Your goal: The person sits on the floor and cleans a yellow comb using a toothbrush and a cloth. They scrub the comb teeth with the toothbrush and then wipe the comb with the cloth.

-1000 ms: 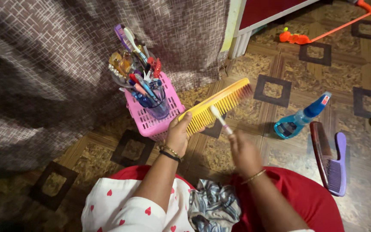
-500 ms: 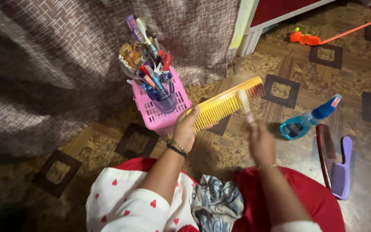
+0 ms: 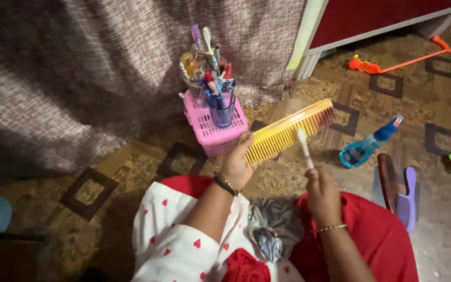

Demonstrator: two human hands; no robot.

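My left hand (image 3: 238, 163) grips one end of a large yellow comb (image 3: 288, 131), which points up and to the right over the floor. My right hand (image 3: 321, 193) holds a small white toothbrush (image 3: 304, 148) upright, its head against the comb's teeth near the middle. Both wrists wear bangles. A striped cloth (image 3: 272, 230) lies on my lap between the arms.
A pink basket (image 3: 212, 125) with a blue cup of pens, brushes and clips stands by a grey curtain (image 3: 105, 68). A blue spray bottle (image 3: 366, 146), a dark red comb (image 3: 389, 180) and a purple comb (image 3: 407, 201) lie on the patterned floor at right. Orange toys lie near a white-edged cabinet.
The camera view has shifted, so everything sits further right. My right hand has drawn the toothbrush back down along the comb's teeth. The left hand keeps holding the comb.
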